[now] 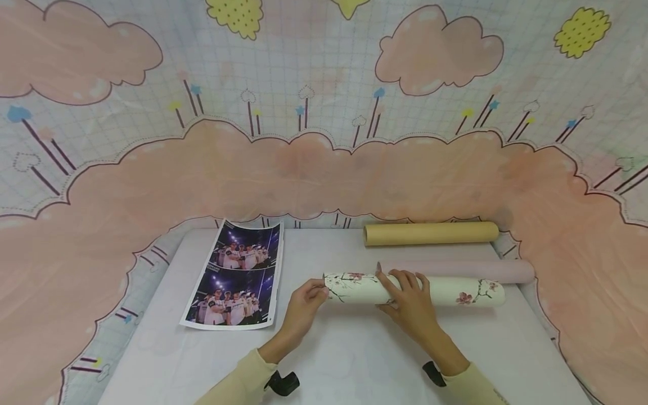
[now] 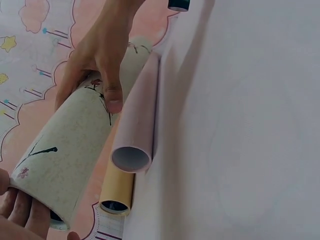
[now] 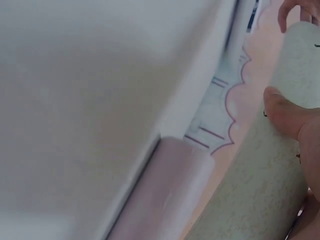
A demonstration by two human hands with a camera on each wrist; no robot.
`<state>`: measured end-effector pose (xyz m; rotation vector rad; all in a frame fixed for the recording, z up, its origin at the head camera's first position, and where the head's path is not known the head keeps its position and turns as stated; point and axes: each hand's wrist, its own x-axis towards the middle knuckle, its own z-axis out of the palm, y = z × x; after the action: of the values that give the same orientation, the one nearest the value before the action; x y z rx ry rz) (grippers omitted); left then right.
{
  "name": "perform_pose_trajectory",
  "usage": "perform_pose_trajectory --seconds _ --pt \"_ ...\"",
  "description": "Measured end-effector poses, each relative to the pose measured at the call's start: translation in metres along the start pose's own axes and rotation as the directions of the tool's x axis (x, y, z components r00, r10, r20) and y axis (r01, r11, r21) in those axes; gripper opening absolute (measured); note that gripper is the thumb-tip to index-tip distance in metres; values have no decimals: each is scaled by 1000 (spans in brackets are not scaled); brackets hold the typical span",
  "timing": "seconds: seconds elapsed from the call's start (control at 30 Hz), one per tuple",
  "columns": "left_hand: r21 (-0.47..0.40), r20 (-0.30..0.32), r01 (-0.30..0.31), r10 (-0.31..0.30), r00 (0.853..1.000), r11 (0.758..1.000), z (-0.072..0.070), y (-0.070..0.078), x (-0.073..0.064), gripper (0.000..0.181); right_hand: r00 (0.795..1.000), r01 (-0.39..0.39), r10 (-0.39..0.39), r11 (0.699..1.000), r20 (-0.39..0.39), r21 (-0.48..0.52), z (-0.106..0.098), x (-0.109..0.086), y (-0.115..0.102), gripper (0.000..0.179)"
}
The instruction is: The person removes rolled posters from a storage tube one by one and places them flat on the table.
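A pale tube (image 1: 440, 291) printed with plum-blossom branches is held level above the white table, in front of the other tubes. At its left end my left hand (image 1: 306, 301) pinches the rim; in the left wrist view several fingers (image 2: 37, 217) reach inside the opening while the thumb stays outside. My right hand (image 1: 412, 301) grips the tube around its middle, its thumb (image 3: 282, 110) lying along the pale surface. Close behind lies a pink tube (image 1: 486, 271), partly hidden by the right hand and the patterned tube.
Farther back a yellow tube (image 1: 430, 233) lies crosswise near the table's far edge. On the left is a sheet (image 1: 277, 270) with two printed group photos. The white table (image 1: 354, 360) meets a cloud-patterned cloth backdrop (image 1: 324, 174).
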<state>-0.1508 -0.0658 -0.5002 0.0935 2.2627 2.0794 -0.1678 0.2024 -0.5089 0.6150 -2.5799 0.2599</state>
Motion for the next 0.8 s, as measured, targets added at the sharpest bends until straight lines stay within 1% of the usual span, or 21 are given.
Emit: perform_pose_trajectory --seconds 0.17,0.33,0.5,0.7,0.8 --pt "25 -30 24 -23 999 999 -7 -5 -3 27 1000 7 -7 1000 18 15 8 -2 -7 86" --pt "22 -50 53 -52 997 998 -13 -10 -7 25 999 -1 -1 999 54 41 13 -2 -15 85" --pt "37 -65 63 -60 996 997 -19 -12 -11 25 997 -5 0 997 74 76 18 0 -21 85" --pt "24 -54 82 -81 995 996 -24 -19 -14 28 997 20 -26 997 72 78 24 1 -23 85" --pt "32 -46 85 -84 995 996 -26 -21 -15 29 997 24 -30 997 77 77 25 2 -25 85"
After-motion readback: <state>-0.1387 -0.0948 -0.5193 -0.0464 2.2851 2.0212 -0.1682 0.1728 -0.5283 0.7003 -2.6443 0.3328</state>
